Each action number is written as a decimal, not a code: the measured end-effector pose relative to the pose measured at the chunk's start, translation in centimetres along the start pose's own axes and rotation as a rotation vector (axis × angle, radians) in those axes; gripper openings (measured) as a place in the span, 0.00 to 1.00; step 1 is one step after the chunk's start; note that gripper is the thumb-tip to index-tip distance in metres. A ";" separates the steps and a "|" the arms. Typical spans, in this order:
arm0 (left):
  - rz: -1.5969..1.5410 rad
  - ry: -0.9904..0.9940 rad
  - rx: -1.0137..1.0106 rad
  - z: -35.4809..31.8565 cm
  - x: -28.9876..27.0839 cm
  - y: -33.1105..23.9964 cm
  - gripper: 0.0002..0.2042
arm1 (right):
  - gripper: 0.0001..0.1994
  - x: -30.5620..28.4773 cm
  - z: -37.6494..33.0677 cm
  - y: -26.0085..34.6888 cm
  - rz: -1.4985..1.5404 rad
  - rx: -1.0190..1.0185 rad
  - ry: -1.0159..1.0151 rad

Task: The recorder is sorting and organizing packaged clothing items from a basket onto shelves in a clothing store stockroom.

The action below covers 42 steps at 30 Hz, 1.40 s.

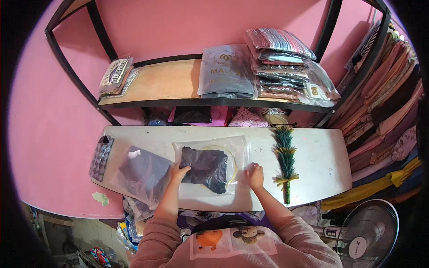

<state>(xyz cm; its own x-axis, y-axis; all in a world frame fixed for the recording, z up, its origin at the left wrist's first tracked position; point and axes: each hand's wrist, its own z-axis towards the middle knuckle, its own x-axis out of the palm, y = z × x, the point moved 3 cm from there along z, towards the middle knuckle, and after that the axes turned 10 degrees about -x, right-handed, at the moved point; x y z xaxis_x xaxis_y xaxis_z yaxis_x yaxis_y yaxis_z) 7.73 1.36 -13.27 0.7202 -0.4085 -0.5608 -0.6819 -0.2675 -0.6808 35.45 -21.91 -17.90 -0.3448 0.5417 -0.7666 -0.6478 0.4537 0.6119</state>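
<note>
A clear plastic bag (237,149) lies on the white table (321,156), with a dark folded cloth (205,166) inside it. My left hand (178,171) grips the bag's left edge over the dark cloth. My right hand (255,175) presses down on the bag's lower right corner, fingers curled. To the left, a second clear bag (140,172) with a dark purple cloth in it lies flat, partly under my left forearm.
A green feather duster (284,158) lies right of the bag. A small patterned pouch (101,157) sits at the table's left end. The wooden shelf (165,82) behind holds stacked packed garments (279,62). Fabric rolls (384,98) line the right; a fan (368,234) stands lower right.
</note>
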 end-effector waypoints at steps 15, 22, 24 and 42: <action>-0.368 0.365 0.306 -4.1 -1.4 -7.2 0.31 | 0.04 -11.0 7.5 2.3 0.749 -0.062 0.016; 0.579 0.075 0.922 -9.1 -3.4 -8.4 0.18 | 0.07 -8.5 1.9 -3.7 0.450 -0.284 -0.119; 0.668 0.104 0.871 -7.2 -2.9 -3.2 0.18 | 0.08 -5.3 -0.1 -6.5 0.677 0.082 0.017; 0.726 0.087 0.733 -7.1 4.3 1.7 0.40 | 0.20 -3.9 -6.3 -3.7 0.210 0.107 0.276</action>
<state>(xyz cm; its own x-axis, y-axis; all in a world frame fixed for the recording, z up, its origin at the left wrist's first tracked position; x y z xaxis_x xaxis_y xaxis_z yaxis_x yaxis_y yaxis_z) 8.77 -7.01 -13.51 0.1351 -0.3286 -0.9348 -0.6816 0.6539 -0.3284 34.93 -30.14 -18.41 -0.6424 0.4261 -0.6369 -0.4735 0.4328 0.7671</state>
